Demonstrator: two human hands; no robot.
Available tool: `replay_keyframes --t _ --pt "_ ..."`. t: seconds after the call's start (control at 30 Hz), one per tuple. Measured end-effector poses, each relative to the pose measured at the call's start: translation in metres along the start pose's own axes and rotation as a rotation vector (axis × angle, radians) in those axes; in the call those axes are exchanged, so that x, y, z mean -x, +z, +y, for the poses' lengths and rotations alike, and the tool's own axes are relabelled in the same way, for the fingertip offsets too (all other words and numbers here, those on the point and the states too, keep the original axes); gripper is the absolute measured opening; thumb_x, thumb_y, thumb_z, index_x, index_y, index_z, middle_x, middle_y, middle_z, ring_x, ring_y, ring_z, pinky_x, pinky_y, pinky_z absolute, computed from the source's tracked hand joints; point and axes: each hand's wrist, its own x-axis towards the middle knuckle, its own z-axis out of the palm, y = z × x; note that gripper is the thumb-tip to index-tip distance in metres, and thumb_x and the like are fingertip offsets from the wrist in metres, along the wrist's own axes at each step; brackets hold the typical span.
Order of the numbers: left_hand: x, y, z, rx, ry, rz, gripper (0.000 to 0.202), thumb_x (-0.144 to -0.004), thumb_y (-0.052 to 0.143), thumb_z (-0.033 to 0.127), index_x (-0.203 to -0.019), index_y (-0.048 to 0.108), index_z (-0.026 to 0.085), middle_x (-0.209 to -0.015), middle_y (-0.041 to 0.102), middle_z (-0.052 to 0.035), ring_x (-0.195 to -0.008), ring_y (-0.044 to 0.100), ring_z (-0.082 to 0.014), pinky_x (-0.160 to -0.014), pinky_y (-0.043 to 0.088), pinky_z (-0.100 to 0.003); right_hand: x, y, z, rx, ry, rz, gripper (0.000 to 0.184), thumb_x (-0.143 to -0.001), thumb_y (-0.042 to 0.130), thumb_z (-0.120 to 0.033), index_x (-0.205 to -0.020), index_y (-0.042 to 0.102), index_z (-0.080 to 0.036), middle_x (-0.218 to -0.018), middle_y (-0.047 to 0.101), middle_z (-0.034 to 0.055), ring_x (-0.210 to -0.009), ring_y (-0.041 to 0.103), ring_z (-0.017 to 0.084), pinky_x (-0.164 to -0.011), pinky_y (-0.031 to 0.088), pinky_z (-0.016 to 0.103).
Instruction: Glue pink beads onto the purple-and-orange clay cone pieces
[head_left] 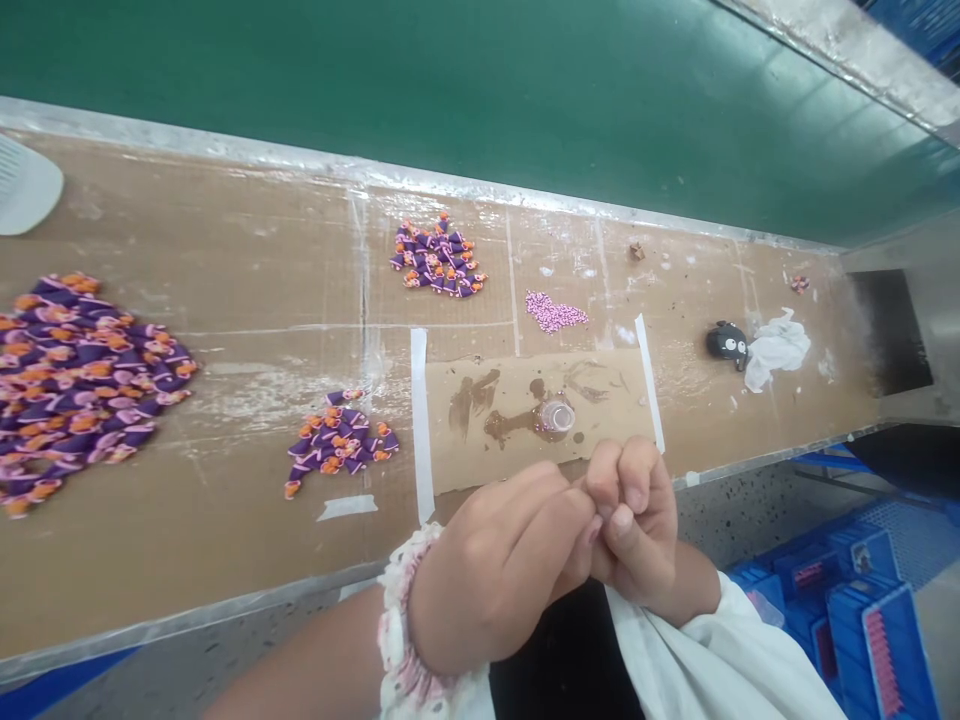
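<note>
My left hand (502,565), with a frilly white cuff (412,620) at the wrist, is closed in a pinch. My right hand (637,510) is closed too, its fingers curled and the tips meeting those of my left. Whatever sits between the fingertips is hidden. Just beyond the hands, a small clear cup (555,415) stands on a wet-stained cardboard piece (480,465). A pile of tiny pink patterned bits (553,312) lies behind it. To the left is a cluster of small purple and orange pieces (341,440).
More purple and orange pieces lie in a back cluster (439,258) and a large left pile (82,385). At right are a black round object with eyes (726,343) and a crumpled white cloth (780,348). Blue crates (870,620) stand below the cardboard-covered table (247,520).
</note>
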Motion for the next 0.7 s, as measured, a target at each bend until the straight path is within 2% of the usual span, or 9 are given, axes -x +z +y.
replay_keyframes --t 0.2,0.27,0.4,0.5,0.7 --pt "-0.001 0.004 -0.007 -0.020 0.000 0.047 0.023 -0.095 0.041 0.011 -0.075 0.049 0.018 -0.060 0.045 0.0025 -0.056 0.039 -0.0113 -0.047 0.035 -0.023 -0.002 0.008 -0.002 0.138 -0.023 0.084 0.019 -0.094 0.052 -0.024 -0.081 0.039 -0.026 -0.072 0.039 -0.0073 -0.034 0.026 0.001 -0.030 0.021 0.015" --pt "-0.003 0.003 -0.009 -0.005 0.010 0.040 0.022 -0.095 0.042 0.011 -0.076 0.049 0.018 -0.060 0.044 0.0029 -0.055 0.038 -0.0111 -0.048 0.035 -0.022 -0.004 0.009 -0.004 0.119 0.002 0.099 0.022 -0.093 0.053 -0.026 -0.079 0.037 -0.026 -0.071 0.038 -0.0081 -0.033 0.024 0.000 -0.029 0.022 0.014" --pt "-0.009 -0.001 -0.008 0.115 -0.032 -0.015 0.020 -0.096 0.041 0.013 -0.079 0.050 0.018 -0.064 0.048 0.0030 -0.057 0.044 -0.0094 -0.052 0.039 -0.019 -0.010 0.007 -0.008 -0.165 0.122 0.032 0.025 -0.093 0.054 -0.027 -0.078 0.034 -0.026 -0.073 0.035 -0.0095 -0.030 0.015 -0.002 -0.026 0.015 0.015" --pt "-0.014 -0.002 -0.006 0.190 -0.074 -0.026 0.020 -0.098 0.040 0.013 -0.082 0.051 0.019 -0.068 0.052 0.0028 -0.062 0.050 -0.0086 -0.055 0.041 -0.016 -0.014 0.004 -0.010 -0.405 0.175 -0.048 0.023 -0.092 0.053 -0.023 -0.079 0.034 -0.025 -0.074 0.032 -0.0094 -0.029 0.015 -0.002 -0.024 0.012 0.014" --pt "-0.015 -0.003 -0.006 0.177 -0.108 -0.047 0.017 -0.097 0.044 0.014 -0.083 0.053 0.019 -0.076 0.061 0.0008 -0.071 0.056 -0.0092 -0.062 0.045 -0.016 -0.020 -0.001 -0.007 -0.559 0.186 -0.117 0.023 -0.092 0.052 -0.017 -0.079 0.035 -0.024 -0.075 0.033 -0.0095 -0.030 0.014 -0.002 -0.022 0.013 0.012"
